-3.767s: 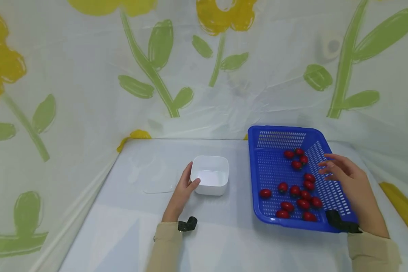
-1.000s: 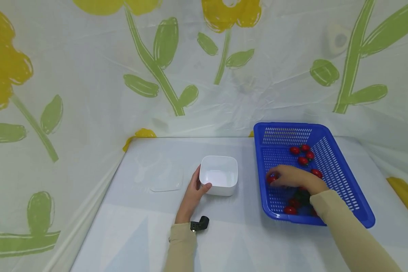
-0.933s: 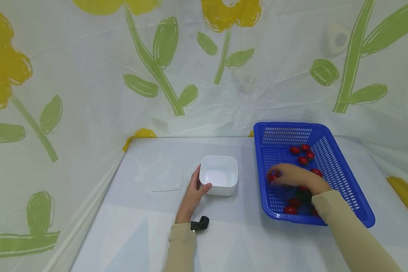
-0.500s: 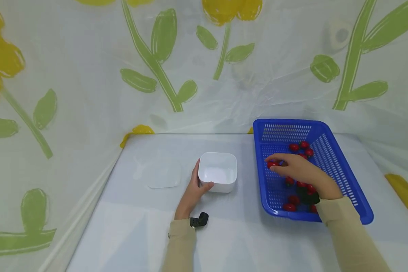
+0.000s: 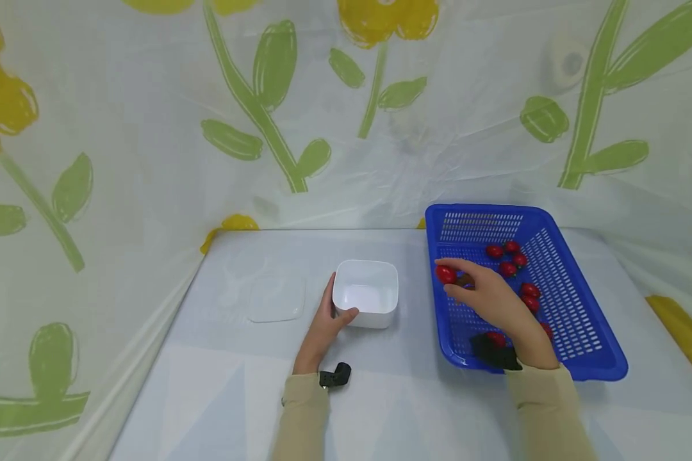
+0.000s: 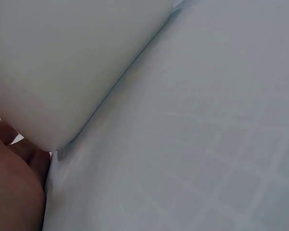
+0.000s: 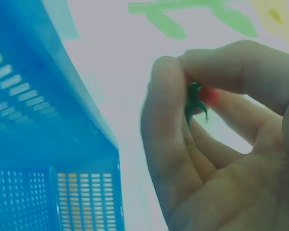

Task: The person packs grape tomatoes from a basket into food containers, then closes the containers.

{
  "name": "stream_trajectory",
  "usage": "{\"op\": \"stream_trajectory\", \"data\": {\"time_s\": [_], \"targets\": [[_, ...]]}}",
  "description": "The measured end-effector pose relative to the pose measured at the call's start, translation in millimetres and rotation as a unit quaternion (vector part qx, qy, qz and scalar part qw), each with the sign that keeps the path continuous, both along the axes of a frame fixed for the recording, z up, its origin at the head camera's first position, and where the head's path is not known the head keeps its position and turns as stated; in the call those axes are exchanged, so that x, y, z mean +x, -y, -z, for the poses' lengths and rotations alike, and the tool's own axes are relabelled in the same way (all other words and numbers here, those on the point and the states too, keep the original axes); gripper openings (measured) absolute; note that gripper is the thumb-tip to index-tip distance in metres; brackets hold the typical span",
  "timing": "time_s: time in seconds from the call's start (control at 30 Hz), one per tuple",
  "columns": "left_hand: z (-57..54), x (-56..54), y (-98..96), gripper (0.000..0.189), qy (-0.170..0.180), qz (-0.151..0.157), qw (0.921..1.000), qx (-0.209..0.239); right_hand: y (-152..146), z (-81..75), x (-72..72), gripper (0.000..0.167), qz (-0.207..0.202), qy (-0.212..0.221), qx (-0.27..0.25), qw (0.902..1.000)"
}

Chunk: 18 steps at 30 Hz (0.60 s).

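Observation:
My right hand (image 5: 490,298) pinches a red cherry tomato (image 5: 446,274) between thumb and fingers, above the left side of the blue basket (image 5: 582,320). In the right wrist view, the tomato's green stem (image 7: 195,101) shows between the fingers, with most of the fruit hidden. Several more cherry tomatoes (image 5: 529,291) lie in the basket, some hidden by the hand and wrist. My left hand (image 5: 323,330) holds a white square bowl (image 5: 375,319) by its left side, thumb at the near corner. Nothing lies inside the bowl. The bowl's wall (image 6: 82,62) fills the upper left of the left wrist view.
A thin clear lid (image 5: 277,299) lies flat on the white table (image 5: 265,410), left of the bowl. A flower-printed curtain (image 5: 167,160) hangs behind the table and along its left. A strip of table separates bowl and basket.
My right hand, beside the basket at first, reached in among the tomatoes, then rose leftward with one in its fingers. My left hand stays on the bowl. The view shifted slightly.

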<state>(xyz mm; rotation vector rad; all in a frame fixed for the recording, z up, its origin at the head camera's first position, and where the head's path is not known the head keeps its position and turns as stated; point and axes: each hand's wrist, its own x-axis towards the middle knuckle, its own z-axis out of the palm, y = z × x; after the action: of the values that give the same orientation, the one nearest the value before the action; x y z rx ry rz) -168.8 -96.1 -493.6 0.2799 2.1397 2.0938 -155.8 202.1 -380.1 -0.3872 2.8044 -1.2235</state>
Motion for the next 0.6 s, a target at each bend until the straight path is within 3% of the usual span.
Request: {"op": "stream_trajectory", "data": {"time_s": [0.23, 0.53, 0.6], "targets": [[1.5, -3.7, 2.9, 0.088, -0.008, 0.0, 1.0, 0.002, 12.4, 2.4, 7.6, 0.05, 0.041, -0.001, -0.073, 0.9965], [26.5, -14.3, 4.3, 0.085, -0.016, -0.006, 0.9999, 0.002, 33.3, 9.9, 18.2, 0.045, 0.087, -0.053, -0.125, 0.9869], [27.8, -13.6, 3.6, 0.085, -0.014, -0.007, 0.9999, -0.002, 40.2, 12.7, 19.4, 0.043, 0.092, -0.054, -0.14, 0.9844]]}}
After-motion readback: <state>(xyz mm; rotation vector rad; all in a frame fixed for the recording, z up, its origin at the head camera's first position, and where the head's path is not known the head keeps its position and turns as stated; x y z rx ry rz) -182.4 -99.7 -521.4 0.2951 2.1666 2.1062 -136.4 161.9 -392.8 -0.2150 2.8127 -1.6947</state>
